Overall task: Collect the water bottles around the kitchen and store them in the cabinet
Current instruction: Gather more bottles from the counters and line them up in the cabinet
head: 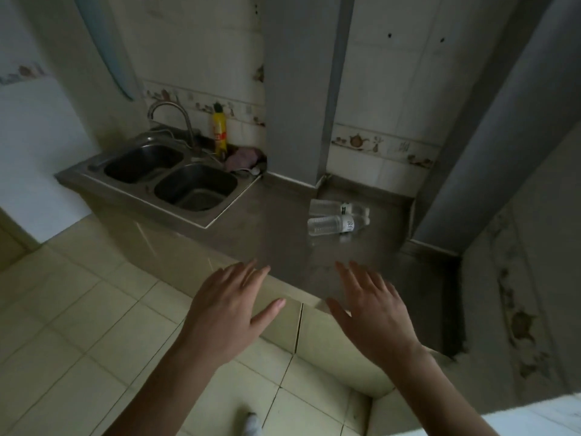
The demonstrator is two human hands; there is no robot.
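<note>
Two water bottles lie on their sides on the grey tabletop point(276, 221), right of centre in the frame, close to the foot of the grey pillar point(298, 89). The nearer bottle point(336, 224) and the farther bottle point(338, 207) lie side by side, just beside each other, caps pointing toward the right of the frame; whether they touch cannot be told. Both are clear with a white label.

Two hands reach forward in the lower middle of the frame, palms down, both above the front edge of the tabletop and well short of the bottles. The left hand point(226, 306) has its fingers straight and slightly fanned, thumb stretched out to the right; its grip is spread and holds nothing. The right hand point(374, 313) mirrors it, fingers straight and spread, thumb pointing left, also holding nothing. Both forearms are bare and run in from the bottom edge.

At the left of the frame one double sink point(141, 190) with two basins is set into the tabletop, with one curved tap point(176, 118) behind it. One yellow bottle point(219, 132) stands upright at the wall behind the sink, and one pink cloth point(240, 158) lies bunched beside it.
</note>
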